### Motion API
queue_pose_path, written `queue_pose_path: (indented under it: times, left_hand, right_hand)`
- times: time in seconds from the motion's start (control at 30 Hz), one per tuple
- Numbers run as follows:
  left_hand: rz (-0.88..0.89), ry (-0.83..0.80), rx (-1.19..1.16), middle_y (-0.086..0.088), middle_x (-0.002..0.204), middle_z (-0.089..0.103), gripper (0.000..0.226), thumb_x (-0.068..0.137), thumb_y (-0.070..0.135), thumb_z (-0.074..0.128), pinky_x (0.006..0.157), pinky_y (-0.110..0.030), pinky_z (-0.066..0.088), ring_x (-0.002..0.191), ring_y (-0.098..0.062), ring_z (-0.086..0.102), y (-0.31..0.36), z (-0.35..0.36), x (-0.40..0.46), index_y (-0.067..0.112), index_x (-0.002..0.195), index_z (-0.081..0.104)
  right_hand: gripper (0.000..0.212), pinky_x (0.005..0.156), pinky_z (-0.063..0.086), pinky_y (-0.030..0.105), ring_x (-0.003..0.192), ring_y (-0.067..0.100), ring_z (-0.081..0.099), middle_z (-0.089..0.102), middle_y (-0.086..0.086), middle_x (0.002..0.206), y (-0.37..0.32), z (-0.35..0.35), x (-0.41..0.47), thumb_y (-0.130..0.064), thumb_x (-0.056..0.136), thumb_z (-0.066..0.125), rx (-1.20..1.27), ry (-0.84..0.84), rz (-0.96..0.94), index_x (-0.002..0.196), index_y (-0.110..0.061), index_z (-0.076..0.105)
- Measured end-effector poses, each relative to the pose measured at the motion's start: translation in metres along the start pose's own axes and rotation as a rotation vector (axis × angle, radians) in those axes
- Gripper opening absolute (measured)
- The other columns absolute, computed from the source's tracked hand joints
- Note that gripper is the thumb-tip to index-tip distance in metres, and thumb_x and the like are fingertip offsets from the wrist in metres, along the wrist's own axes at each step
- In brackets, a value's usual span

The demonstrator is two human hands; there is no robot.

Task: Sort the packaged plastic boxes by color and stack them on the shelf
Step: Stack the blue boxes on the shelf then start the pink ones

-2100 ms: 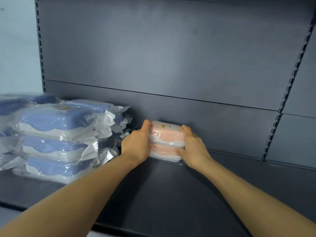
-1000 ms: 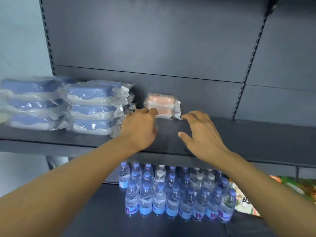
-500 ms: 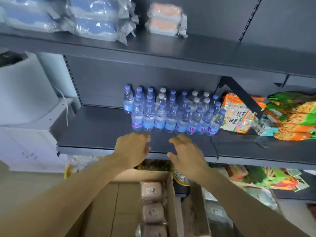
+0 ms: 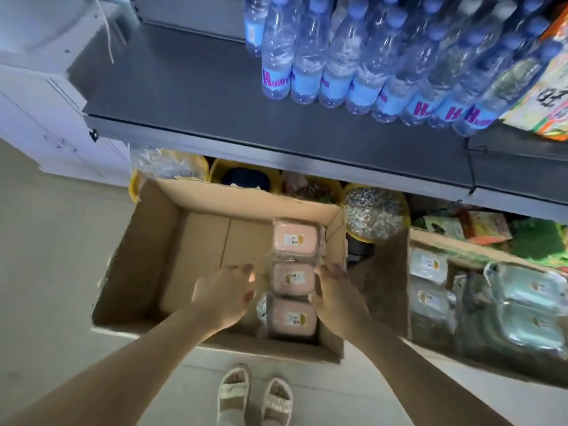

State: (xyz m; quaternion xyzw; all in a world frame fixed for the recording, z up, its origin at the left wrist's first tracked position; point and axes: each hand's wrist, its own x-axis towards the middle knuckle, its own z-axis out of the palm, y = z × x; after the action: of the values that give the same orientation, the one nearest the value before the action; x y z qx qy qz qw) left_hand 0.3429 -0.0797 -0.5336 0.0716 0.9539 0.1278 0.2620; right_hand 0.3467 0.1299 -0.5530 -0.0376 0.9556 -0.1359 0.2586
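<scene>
Hands flank middle pink box [image 4: 293, 278] in carton [image 4: 147, 241]

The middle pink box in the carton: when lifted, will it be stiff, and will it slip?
The middle pink box looks like rigid plastic, so probably stiff. Its glossy clear wrap may slip, so a two-sided grip seems wise. It is flat and rectangular, so unlikely to roll.

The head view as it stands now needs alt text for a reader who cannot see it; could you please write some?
Both bare hands, left hand and right hand, reach down on either side of the middle pink box, one of three in a row inside an open cardboard box on the floor. Above, water bottles stand on a dark shelf.
</scene>
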Motion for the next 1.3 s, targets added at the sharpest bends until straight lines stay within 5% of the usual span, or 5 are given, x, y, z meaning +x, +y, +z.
queue_pose_path:
  times: [0.17, 0.33, 0.73, 1.03, 1.3]
  left_hand:
    - [0.002, 0.013, -0.04, 0.006, 0.117, 0.06, 0.034, 0.094, 0.033, 0.049, 0.078, -0.033, 0.053, 0.104, -0.016, 0.06, -0.021, 0.051, 0.046, 0.029, 0.128, 0.045]
    - [0.041, 0.03, -0.029, 0.005, 0.12, 0.056, 0.039, 0.093, 0.031, 0.05, 0.08, -0.032, 0.052, 0.108, -0.015, 0.056, -0.038, 0.098, 0.088, 0.028, 0.131, 0.041]
    - [0.1, 0.009, -0.096, 0.0, 0.124, 0.051, 0.052, 0.088, 0.025, 0.06, 0.084, -0.03, 0.045, 0.113, -0.018, 0.05, -0.039, 0.154, 0.129, 0.019, 0.136, 0.038]
    - [0.148, 0.039, -0.078, 0.0, 0.136, 0.047, 0.067, 0.076, 0.032, 0.074, 0.094, -0.037, 0.045, 0.122, -0.021, 0.044, -0.024, 0.17, 0.15, 0.02, 0.134, 0.044]
    - [0.19, -0.037, 0.02, 0.003, 0.149, 0.026, 0.087, 0.072, 0.038, 0.074, 0.098, -0.043, 0.037, 0.136, -0.022, 0.023, 0.004, 0.198, 0.177, 0.027, 0.144, 0.026]
  right_hand:
    - [0.068, 0.104, 0.037, 0.033, 0.134, 0.025, 0.034, 0.027, 0.01, 0.15, 0.014, 0.048, 0.078, -0.019, 0.087, 0.06, -0.01, 0.115, 0.033, 0.145, -0.015, 0.022]
    - [0.09, 0.117, 0.015, 0.036, 0.144, 0.027, 0.01, 0.008, 0.009, 0.156, 0.036, 0.092, 0.157, -0.011, 0.081, 0.065, -0.07, 0.16, 0.06, 0.15, -0.013, 0.007]
    - [0.079, 0.101, 0.035, 0.041, 0.12, 0.028, 0.039, 0.036, 0.009, 0.125, 0.039, 0.088, 0.182, -0.018, 0.068, 0.072, -0.173, 0.243, 0.009, 0.137, -0.017, 0.032]
    - [0.071, 0.084, 0.034, 0.039, 0.105, 0.032, 0.046, 0.05, 0.009, 0.113, 0.05, -0.011, 0.088, -0.037, 0.054, 0.068, -0.232, 0.696, -0.046, 0.123, -0.021, 0.056]
    - [0.069, 0.09, 0.042, 0.047, 0.11, 0.033, 0.048, 0.051, 0.01, 0.118, 0.106, 0.0, 0.076, -0.035, 0.06, 0.065, -0.051, 0.706, -0.021, 0.128, -0.022, 0.056]
